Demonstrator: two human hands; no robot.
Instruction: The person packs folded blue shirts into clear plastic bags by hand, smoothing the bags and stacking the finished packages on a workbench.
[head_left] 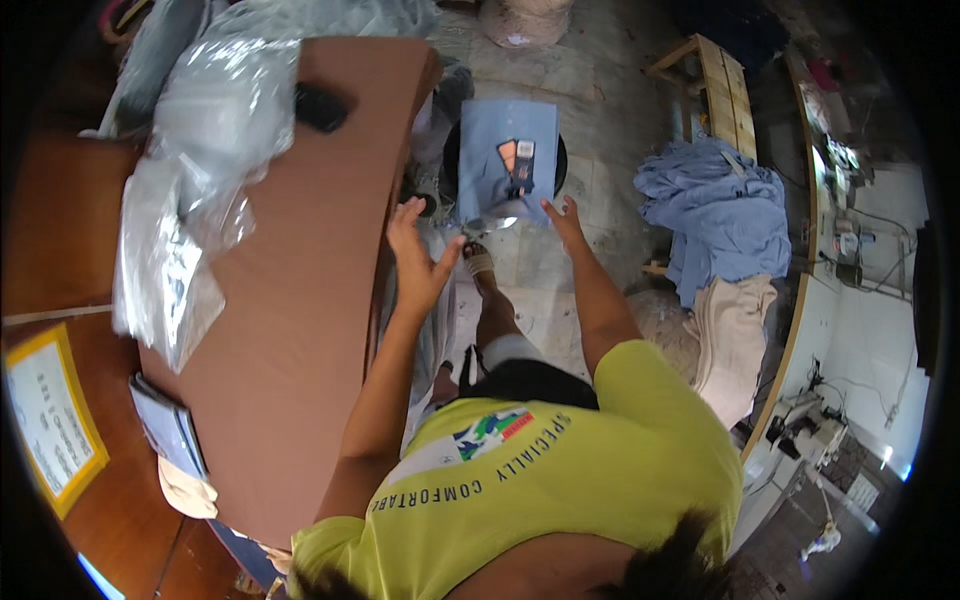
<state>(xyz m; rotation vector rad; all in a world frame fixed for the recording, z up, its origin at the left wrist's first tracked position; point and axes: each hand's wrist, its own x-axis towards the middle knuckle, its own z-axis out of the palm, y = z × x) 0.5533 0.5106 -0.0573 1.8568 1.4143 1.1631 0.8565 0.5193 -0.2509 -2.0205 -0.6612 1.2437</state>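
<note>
A folded blue shirt (507,160) in a clear plastic bag, with small card tags on its front, lies flat on a round black stool (452,150). My left hand (415,255) is open with fingers spread, just below and left of the bag's near edge, holding nothing. My right hand (565,218) is also open, its fingertips at the bag's near right corner; whether they touch it I cannot tell. My sandalled foot (478,262) shows between the two forearms.
A brown table (300,260) on the left carries a heap of clear plastic bags (195,140), a black object (321,105), a yellow-framed sheet (50,420) and booklets (168,430). Blue garments (715,210) and beige ones (732,340) are piled right, by a wooden bench (718,85) and sewing machine (810,430).
</note>
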